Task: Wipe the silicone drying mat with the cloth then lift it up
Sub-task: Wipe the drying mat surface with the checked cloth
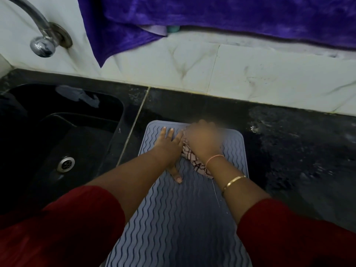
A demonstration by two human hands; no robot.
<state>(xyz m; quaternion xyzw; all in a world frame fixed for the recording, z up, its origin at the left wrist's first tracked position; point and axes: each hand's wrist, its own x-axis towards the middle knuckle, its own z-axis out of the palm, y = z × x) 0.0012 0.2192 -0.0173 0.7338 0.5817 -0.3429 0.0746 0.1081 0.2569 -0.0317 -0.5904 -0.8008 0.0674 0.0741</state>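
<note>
Pressing flat, fingers spread: left hand (169, 149) on grey-blue wavy-ribbed silicone mat (179, 212), lying on black table (289, 151); blurred right hand (204, 141) bunched on white red-patterned cloth (194, 162) at mat's far end

One silicone drying mat (183, 214), one patterned cloth (194, 162), two hands, one sink (57, 135), one tap (41, 38), one purple towel (212, 14), two wrist bands

We see a black stone counter (289, 151); the grey ribbed mat (183, 218) lies on it, reaching its near edge.
</note>
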